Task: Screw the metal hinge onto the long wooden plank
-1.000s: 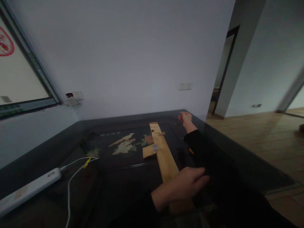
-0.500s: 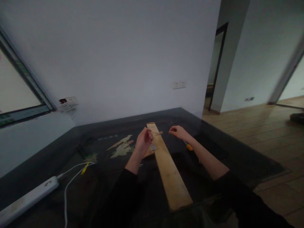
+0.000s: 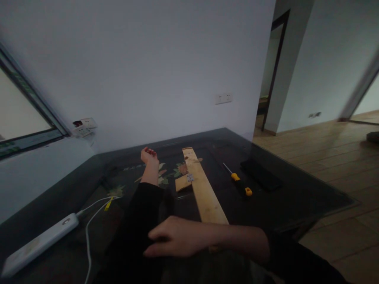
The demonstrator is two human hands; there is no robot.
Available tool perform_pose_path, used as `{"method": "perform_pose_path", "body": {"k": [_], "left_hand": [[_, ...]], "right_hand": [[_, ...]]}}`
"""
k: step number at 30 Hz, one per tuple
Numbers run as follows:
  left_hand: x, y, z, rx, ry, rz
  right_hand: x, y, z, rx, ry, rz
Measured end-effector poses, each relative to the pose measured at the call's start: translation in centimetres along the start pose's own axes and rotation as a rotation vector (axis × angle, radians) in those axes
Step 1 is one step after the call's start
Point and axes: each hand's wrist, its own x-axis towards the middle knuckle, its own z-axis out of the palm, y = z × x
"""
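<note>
My left hand (image 3: 150, 155) is raised over the far left part of the table, palm turned up and fingers loosely curled, with nothing visible in them. Close to me, my right hand (image 3: 180, 236) reaches across to my left arm. Its thumb and fingers are bent around the black fabric of my left sleeve (image 3: 134, 221). Under the right forearm lies a long wooden board (image 3: 205, 189), its near end partly covered. A small metal hinge (image 3: 190, 178) sits on the board's left edge, joining a short wooden piece (image 3: 181, 184).
A screwdriver (image 3: 241, 183) with a yellow and black handle lies right of the board, beside a dark flat item (image 3: 262, 174). At left are a white power strip (image 3: 41, 242) and its cable (image 3: 88, 244). The black table (image 3: 296, 205) meets the wall behind.
My left hand has moved left and away from the board. My right hand has come back from beside the board, across to my left sleeve, uncovering the screwdriver.
</note>
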Motion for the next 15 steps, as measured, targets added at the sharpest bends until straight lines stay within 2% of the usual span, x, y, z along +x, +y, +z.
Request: {"method": "perform_pose_path", "body": {"k": [2, 3, 5, 7, 9, 12, 14, 15], "left_hand": [[0.1, -0.4, -0.5, -0.002, 0.020, -0.018], [0.1, -0.7, -0.8, -0.001, 0.017, -0.030], [-0.2, -1.1, -1.3, 0.005, -0.007, -0.051], [-1.1, -1.3, -1.7, -0.005, -0.060, -0.088], [-2.7, -1.2, -2.1, -0.069, -0.171, -0.157], [-6.2, -1.1, -2.5, -0.224, -0.370, -0.295], [-8.8, -1.6, -2.9, -0.267, -0.421, -0.393], [-10.0, -2.1, -3.1, -0.273, -0.432, -0.428]], "right_hand": [[-0.6, -0.3, 0.4, 0.049, -0.166, -0.074], [-0.8, -0.4, 0.5, 0.042, -0.206, -0.093], [-1.1, -0.2, 0.3, 0.009, -0.202, -0.099], [-1.2, 0.9, -0.9, 0.017, -0.119, -0.091], [-1.2, 2.9, -2.9, 0.102, 0.066, -0.060], [-1.2, 7.3, -6.4, 0.261, 0.564, 0.080], [-1.1, 10.3, -7.9, 0.444, 0.847, 0.145], [-0.9, 11.6, -8.3, 0.528, 0.943, 0.137]]}}
